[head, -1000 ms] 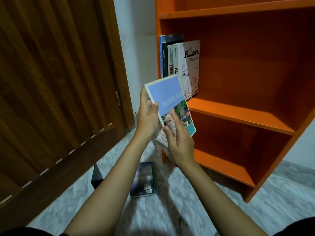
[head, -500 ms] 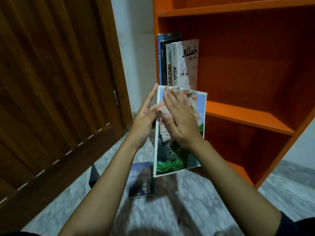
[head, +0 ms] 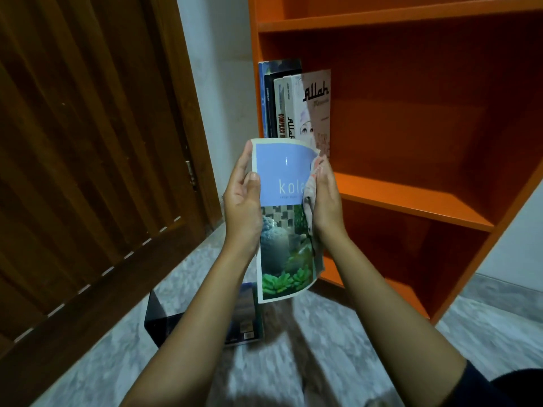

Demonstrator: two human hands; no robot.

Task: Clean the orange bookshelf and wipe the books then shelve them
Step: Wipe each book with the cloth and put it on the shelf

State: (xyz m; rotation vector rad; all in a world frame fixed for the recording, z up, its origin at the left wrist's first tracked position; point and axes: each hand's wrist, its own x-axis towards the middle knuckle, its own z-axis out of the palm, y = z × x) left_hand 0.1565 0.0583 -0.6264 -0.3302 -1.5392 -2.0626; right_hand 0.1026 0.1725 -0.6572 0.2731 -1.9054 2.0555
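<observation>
Holding booklet [head: 282, 230], left hand [head: 242, 201]; right hand [head: 326, 204] pinches cloth [head: 311, 186] on it; books [head: 293, 104] upright in bookshelf [head: 411, 198]

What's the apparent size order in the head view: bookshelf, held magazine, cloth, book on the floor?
1. bookshelf, cut off by the frame
2. magazine
3. floor book, partly hidden
4. cloth, mostly hidden by the right hand
The order of 3 and 4 is unsure, since both show only in part.

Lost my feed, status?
Left hand grips booklet, left edge. Right hand holds cloth against its right edge. Nothing blocks the orange shelf.
</observation>
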